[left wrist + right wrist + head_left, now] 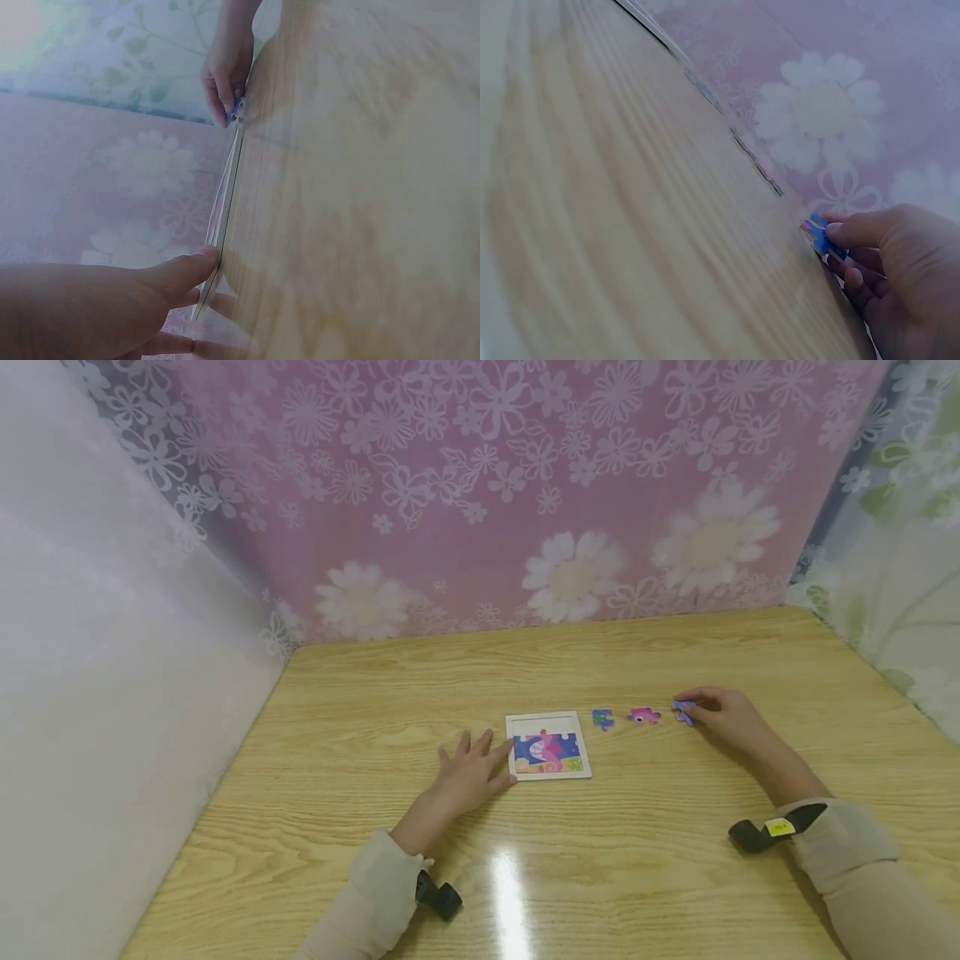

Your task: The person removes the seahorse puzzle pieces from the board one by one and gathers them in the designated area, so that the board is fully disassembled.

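Note:
In the head view a white square puzzle tray (pixel 549 779) lies on the table, its lower part filled with pieces (pixel 551 755) showing a pink figure on blue. My left hand (pixel 468 777) rests with spread fingers at the tray's left edge, thumb and index fingertip touching it. The thumb (pixel 196 266) also shows against the tray's edge in the left wrist view. To the right, my right hand (pixel 729 718) pinches a blue puzzle piece (pixel 825 236) between thumb and fingers. Between tray and right hand lie a blue-green piece (pixel 602 719) and a pink piece (pixel 643 717) with an eye.
The wood-grain table (pixel 337 735) ends at a pink flowered curtain (pixel 465 527) behind. Pale fabric walls (pixel 112 652) stand at both sides. Each wrist wears a black camera; the right one (pixel 750 835) sits close over the table.

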The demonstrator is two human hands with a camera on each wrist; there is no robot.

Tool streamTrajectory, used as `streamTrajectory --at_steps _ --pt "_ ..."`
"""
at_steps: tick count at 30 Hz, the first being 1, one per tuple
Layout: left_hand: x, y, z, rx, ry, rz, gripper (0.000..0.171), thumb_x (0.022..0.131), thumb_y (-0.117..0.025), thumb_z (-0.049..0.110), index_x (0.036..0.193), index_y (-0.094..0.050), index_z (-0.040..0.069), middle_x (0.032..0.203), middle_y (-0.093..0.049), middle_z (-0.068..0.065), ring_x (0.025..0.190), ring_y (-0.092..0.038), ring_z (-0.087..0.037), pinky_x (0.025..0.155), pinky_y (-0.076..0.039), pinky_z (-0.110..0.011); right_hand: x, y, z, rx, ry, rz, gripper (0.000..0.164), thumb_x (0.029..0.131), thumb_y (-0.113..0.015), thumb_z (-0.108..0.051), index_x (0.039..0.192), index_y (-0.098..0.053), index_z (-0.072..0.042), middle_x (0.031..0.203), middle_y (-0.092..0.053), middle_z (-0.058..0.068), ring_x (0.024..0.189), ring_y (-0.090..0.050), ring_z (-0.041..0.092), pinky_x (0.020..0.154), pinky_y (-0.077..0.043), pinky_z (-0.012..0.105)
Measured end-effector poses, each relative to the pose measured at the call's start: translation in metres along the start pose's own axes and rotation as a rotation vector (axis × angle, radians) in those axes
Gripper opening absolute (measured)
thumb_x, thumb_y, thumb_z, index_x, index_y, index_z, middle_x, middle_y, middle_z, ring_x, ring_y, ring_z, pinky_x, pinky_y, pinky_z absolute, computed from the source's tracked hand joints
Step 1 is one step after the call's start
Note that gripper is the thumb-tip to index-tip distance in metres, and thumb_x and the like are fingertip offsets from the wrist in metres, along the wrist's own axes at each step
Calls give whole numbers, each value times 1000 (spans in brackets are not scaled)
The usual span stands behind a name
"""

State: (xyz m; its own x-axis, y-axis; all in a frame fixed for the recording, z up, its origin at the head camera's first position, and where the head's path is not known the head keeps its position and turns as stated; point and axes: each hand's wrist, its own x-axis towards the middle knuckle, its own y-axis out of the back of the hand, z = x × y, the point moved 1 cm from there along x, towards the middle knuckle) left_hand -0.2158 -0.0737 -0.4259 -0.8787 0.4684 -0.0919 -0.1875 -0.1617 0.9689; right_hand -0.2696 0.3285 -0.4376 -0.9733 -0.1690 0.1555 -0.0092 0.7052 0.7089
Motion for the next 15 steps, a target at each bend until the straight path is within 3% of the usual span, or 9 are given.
streamTrajectory --at_steps 8,15 --pt "1 -1 -1 6 11 -9 59 93 -41 51 145 -30 25 149 -20 -12 132 -12 -44 93 -15 -70 0 -4 0 -55 128 71 23 93 -54 -10 110 -62 3 103 -57 22 92 -52 35 76 -40 48" --pt "-1 4 3 -28 14 -8 58 93 -45 47 144 -33 22 148 -21 -14 132 -12 -45 92 -14 -71 0 -6 4 -104 147 56 22 93 -53 -7 110 -62 4 100 -51 19 89 -49 34 73 -39 49"
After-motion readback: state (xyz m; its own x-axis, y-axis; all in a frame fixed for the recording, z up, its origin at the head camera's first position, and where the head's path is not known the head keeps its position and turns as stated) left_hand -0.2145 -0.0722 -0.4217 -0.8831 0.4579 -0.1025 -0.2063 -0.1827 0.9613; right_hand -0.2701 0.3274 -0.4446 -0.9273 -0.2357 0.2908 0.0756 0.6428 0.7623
